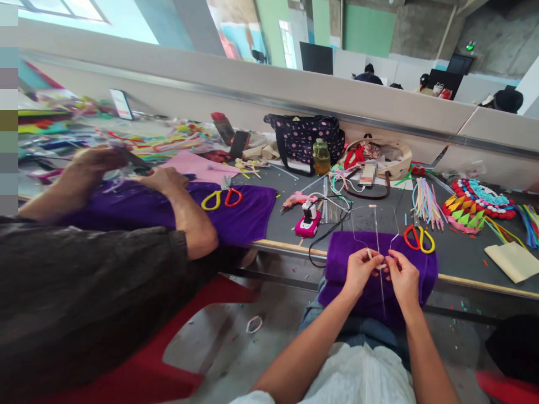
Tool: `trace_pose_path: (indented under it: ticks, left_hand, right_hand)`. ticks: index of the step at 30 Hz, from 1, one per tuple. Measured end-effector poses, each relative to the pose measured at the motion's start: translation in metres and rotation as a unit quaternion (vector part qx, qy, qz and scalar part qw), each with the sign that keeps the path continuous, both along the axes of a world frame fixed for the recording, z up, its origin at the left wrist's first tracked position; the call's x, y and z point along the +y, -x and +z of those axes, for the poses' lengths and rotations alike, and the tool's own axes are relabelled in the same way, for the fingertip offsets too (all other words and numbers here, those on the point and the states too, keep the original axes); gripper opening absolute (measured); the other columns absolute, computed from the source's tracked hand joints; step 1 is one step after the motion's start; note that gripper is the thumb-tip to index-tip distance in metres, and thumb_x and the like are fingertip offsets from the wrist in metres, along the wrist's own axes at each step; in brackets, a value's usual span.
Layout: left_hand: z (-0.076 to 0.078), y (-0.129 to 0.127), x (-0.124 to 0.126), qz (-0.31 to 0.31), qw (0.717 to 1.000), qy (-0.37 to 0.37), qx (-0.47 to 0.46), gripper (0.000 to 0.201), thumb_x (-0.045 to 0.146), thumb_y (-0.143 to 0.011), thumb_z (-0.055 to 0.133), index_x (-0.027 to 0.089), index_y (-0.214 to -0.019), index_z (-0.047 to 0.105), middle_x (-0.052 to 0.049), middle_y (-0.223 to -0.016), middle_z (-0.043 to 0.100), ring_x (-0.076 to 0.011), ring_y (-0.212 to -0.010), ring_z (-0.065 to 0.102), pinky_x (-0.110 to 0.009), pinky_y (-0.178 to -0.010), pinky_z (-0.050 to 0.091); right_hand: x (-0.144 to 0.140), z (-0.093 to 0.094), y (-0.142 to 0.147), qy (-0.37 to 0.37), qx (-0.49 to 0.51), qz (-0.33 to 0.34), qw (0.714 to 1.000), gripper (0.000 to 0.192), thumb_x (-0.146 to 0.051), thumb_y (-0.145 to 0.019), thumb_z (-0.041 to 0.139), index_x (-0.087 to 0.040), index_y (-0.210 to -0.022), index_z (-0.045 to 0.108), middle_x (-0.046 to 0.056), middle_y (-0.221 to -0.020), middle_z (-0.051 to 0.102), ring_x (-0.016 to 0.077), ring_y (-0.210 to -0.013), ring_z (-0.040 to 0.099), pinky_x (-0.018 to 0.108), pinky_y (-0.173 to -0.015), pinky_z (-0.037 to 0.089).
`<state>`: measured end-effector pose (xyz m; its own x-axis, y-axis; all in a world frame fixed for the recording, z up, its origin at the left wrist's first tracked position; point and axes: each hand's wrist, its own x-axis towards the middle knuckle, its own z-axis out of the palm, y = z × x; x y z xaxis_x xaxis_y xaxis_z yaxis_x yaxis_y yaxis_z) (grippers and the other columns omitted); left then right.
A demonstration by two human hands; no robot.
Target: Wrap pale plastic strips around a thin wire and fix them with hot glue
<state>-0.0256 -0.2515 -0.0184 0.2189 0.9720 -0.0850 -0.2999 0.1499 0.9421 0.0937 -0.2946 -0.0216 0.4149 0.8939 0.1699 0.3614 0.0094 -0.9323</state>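
Both hands (381,269) pinch thin stick (376,235), upright, tip pointing away.

Your left hand (357,271) and right hand (402,276) pinch a thin wire (376,235) over the purple cloth (423,268) at the table's (463,258) near edge.

Purple cloth (416,264), red-and-yellow scissors (419,238), pink-dotted dark bag (304,138), pink glue-gun stand (308,225), grey desk (463,255), red chair (177,342).
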Motion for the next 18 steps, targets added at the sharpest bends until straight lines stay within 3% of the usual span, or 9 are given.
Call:
trace_pose_path:
  ticks: [8, 18]
  left_hand:
    - [-0.0008, -0.0007, 0.0024, 0.004, 1.000, 0.003, -0.017, 0.026, 0.034, -0.061, 0.079, 0.012, -0.069, 0.067, -0.001, -0.056, 0.064, -0.0125, -0.049, 0.059, -0.020, -0.044, 0.046]
    - [0.0011, -0.0016, 0.0023, 0.012, 0.999, 0.004, -0.036, 0.024, 0.032, -0.060, 0.080, 0.012, -0.067, 0.068, 0.000, -0.055, 0.063, -0.0120, -0.049, 0.058, -0.022, -0.048, 0.049]
  right_hand:
    - [-0.0032, 0.0002, 0.0029, -0.025, -0.123, -0.007, 0.992, 0.035, -0.041, -0.087, 0.050, -0.017, -0.104, 0.068, 0.009, -0.088, 0.073, 0.0206, -0.071, 0.069, 0.030, -0.067, 0.054]
    - [-0.0083, 0.0063, 0.0062, -0.025, -0.128, 0.007, 0.991, 0.027, -0.040, -0.088, 0.050, -0.019, -0.093, 0.067, 0.006, -0.078, 0.071, 0.0181, -0.063, 0.068, 0.026, -0.062, 0.052]
